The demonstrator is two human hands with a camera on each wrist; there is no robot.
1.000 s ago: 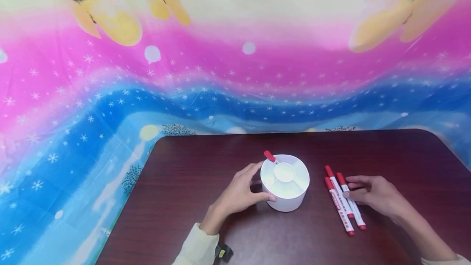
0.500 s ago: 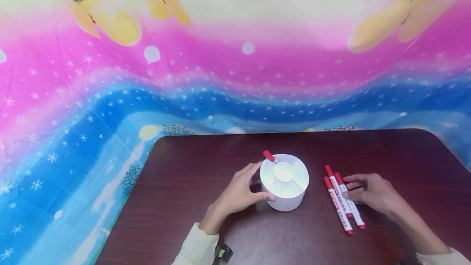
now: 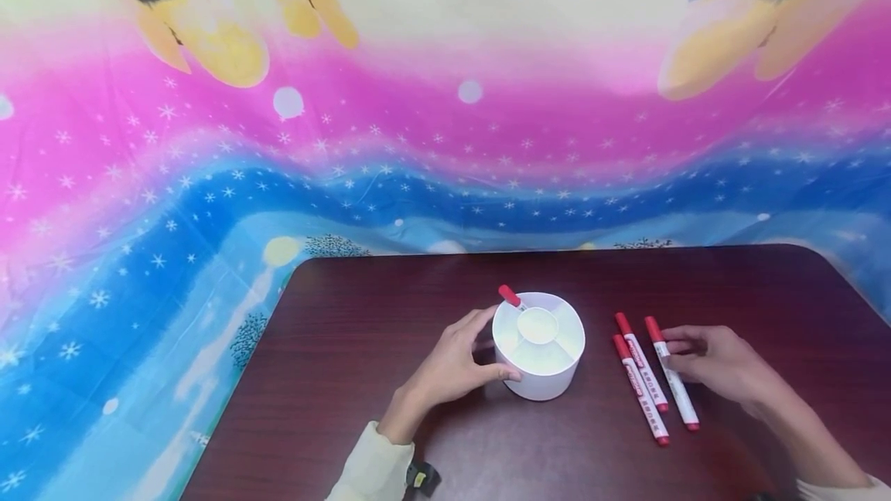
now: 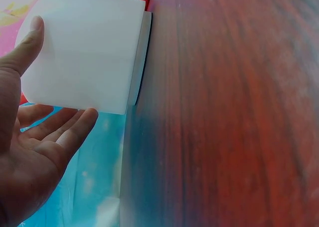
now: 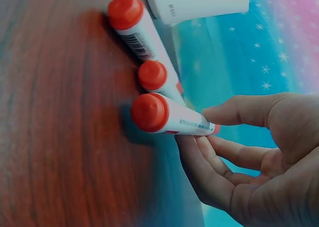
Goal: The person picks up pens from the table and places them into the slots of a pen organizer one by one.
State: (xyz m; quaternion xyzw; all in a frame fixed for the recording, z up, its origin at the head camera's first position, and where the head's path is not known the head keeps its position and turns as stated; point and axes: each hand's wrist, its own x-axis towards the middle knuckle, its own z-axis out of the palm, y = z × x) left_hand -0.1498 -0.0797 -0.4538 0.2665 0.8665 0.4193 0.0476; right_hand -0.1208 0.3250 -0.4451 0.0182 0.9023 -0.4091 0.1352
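Note:
My left hand (image 3: 452, 358) holds a round white divided pen holder (image 3: 546, 386) by its side, thumb at the front and fingers behind. In the left wrist view the thumb (image 4: 31, 46) lies against the holder's smooth wall (image 4: 84, 52). One red-capped marker (image 3: 510, 295) leans in a rear compartment. On the right, my right hand (image 3: 724, 366) pinches a white marker with red ends (image 3: 674, 377) between thumb and fingers. Close up, that marker (image 5: 184, 118) points its red end at the right wrist camera. Two similar markers, a nearer one (image 3: 642, 393) and a farther one (image 3: 643, 368), lie side by side to its left.
Both hands are over a dark reddish-brown wooden table (image 3: 390, 292). A colourful cloth (image 3: 418, 138) with snowflakes hangs behind the far edge. A small black object (image 3: 422, 478) sits at the left sleeve's cuff.
My right hand has drawn one marker slightly right, apart from the two others. The left hand and the pen holder have stayed in place.

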